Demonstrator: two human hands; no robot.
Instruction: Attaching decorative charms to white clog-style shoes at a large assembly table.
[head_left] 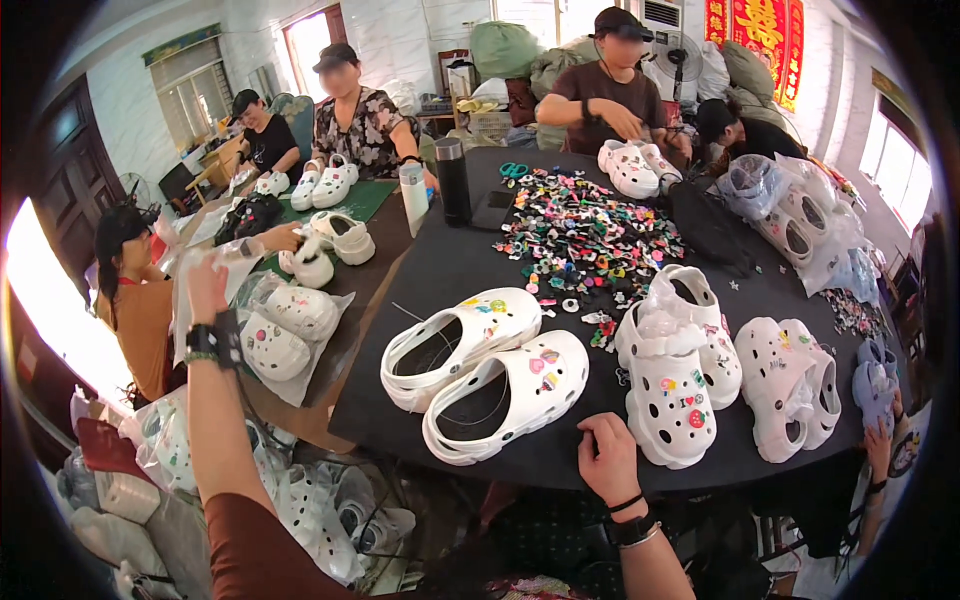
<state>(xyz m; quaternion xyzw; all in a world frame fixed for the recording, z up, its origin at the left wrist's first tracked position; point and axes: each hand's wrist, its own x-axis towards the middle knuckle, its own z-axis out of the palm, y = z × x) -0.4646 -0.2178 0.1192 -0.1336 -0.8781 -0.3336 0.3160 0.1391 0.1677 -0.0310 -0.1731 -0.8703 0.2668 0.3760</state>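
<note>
A: What is grasped by the left hand [207, 287]?

B: A clear plastic bag [215, 262] is pinched in its grip and held up at ten o'clock, over bagged clogs [285, 330]. The right hand [608, 458] is rested clenched and empty on the counter [440, 270] edge at six o'clock, beside the white clog pair [490, 370].

A: What risk is seen?

B: The thin bag could be dropped or snagged if it is gripped loosely.

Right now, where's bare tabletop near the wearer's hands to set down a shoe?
Free: the dark table strip between the bottle and the near pair of white clogs, left of the charm pile. Crowded: right of the right hand, clog pairs sit close together. The left hand is raised over bagged clogs.
</note>
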